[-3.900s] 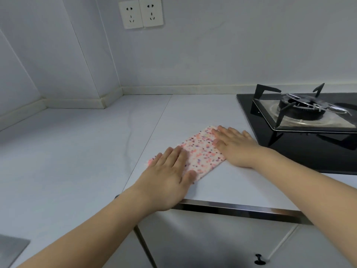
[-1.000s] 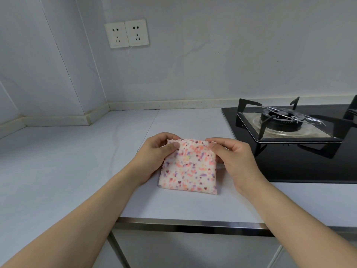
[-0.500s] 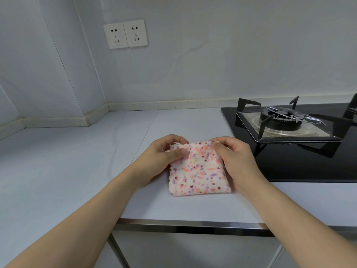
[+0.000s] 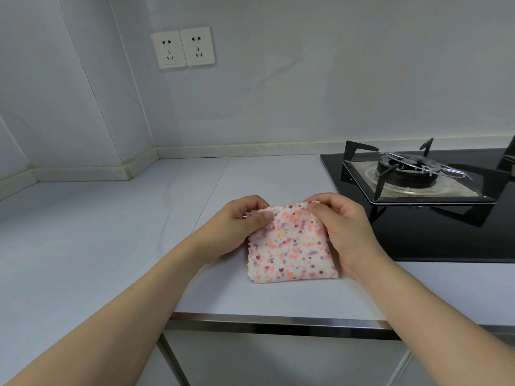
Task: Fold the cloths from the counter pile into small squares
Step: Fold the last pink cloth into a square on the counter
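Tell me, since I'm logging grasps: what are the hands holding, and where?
Both hold the speckled cloth: left hand pinches its far left corner, right hand its far right corner.

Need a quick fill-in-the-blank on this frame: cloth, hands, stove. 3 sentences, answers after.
1. The left hand and right hand each pinch a far ____ of the cloth.
2. The cloth is folded to a rough ____ and its near edge rests on the counter.
3. The stove stands on the ____ side of the cloth.

Missing words: corner; square; right
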Demonstrator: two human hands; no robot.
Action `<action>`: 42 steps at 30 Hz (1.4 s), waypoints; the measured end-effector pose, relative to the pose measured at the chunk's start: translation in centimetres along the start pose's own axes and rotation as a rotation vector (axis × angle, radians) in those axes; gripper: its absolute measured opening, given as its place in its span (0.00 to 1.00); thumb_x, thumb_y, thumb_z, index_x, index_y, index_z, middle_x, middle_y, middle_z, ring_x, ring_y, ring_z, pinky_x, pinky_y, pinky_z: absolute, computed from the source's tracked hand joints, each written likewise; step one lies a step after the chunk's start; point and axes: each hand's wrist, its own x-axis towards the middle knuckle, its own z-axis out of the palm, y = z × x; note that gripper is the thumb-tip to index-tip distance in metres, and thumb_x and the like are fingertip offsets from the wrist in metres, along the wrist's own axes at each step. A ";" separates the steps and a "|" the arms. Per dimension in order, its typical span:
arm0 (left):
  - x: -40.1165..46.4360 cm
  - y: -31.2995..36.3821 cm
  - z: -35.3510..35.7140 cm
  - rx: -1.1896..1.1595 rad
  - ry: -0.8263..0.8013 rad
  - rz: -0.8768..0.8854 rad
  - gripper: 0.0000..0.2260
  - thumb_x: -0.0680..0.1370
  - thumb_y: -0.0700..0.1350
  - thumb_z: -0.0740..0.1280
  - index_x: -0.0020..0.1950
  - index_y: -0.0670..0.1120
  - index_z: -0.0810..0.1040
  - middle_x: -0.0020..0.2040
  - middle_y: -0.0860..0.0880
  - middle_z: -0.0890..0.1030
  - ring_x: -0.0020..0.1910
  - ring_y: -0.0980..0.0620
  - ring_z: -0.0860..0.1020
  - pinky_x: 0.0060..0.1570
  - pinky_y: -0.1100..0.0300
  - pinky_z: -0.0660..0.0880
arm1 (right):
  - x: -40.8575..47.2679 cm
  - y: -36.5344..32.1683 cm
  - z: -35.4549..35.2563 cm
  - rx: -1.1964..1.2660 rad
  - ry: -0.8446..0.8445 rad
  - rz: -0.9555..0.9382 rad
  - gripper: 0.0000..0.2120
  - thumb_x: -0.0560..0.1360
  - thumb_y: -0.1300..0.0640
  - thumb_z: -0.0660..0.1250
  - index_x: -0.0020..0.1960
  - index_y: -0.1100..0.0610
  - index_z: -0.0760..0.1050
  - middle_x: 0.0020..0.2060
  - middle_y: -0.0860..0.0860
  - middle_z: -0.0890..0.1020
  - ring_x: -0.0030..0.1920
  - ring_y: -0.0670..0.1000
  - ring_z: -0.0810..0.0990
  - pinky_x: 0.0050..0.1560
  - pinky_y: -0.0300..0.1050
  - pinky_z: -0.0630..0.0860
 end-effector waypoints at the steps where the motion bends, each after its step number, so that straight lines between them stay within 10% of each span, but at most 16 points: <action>1: 0.0 0.0 0.1 0.008 0.017 -0.016 0.09 0.80 0.48 0.65 0.49 0.42 0.77 0.42 0.47 0.80 0.40 0.52 0.77 0.43 0.59 0.72 | 0.1 0.2 0.0 -0.009 0.010 -0.003 0.08 0.74 0.61 0.67 0.40 0.53 0.82 0.45 0.50 0.83 0.48 0.51 0.80 0.51 0.48 0.76; 8: 1.1 -0.1 1.2 0.244 0.296 -0.074 0.05 0.80 0.44 0.63 0.46 0.47 0.77 0.30 0.56 0.74 0.28 0.57 0.70 0.32 0.66 0.67 | 0.5 0.9 0.1 -0.319 0.152 -0.110 0.07 0.75 0.63 0.65 0.47 0.51 0.76 0.45 0.46 0.78 0.42 0.45 0.77 0.38 0.35 0.70; 14: 0.4 -0.3 1.9 0.658 0.396 0.020 0.09 0.80 0.42 0.58 0.59 0.47 0.73 0.55 0.50 0.74 0.51 0.47 0.74 0.52 0.53 0.73 | -0.7 0.1 -0.1 -0.772 0.067 -0.364 0.11 0.77 0.64 0.60 0.56 0.56 0.75 0.57 0.47 0.71 0.53 0.48 0.74 0.54 0.43 0.73; 24: -1.7 -0.6 4.0 1.025 -0.080 0.038 0.22 0.83 0.58 0.47 0.76 0.56 0.59 0.73 0.56 0.60 0.71 0.52 0.56 0.69 0.55 0.53 | -3.0 0.1 -2.3 -1.459 -0.359 -0.346 0.20 0.83 0.49 0.46 0.71 0.50 0.66 0.69 0.44 0.65 0.67 0.49 0.66 0.70 0.49 0.56; 32: -2.2 -1.2 3.0 1.130 -0.128 -0.063 0.24 0.83 0.57 0.41 0.79 0.55 0.47 0.79 0.58 0.49 0.77 0.53 0.49 0.75 0.48 0.47 | -3.1 -0.3 -2.4 -1.630 -0.372 -0.300 0.24 0.82 0.48 0.41 0.76 0.50 0.58 0.71 0.46 0.62 0.69 0.53 0.64 0.73 0.64 0.39; 42: 0.9 0.3 1.9 0.980 0.088 -0.193 0.16 0.80 0.55 0.56 0.66 0.54 0.71 0.65 0.54 0.69 0.64 0.48 0.65 0.59 0.52 0.60 | 0.0 -0.9 -1.8 -1.372 -0.263 -0.064 0.21 0.81 0.43 0.49 0.69 0.51 0.64 0.63 0.52 0.66 0.64 0.55 0.63 0.66 0.50 0.57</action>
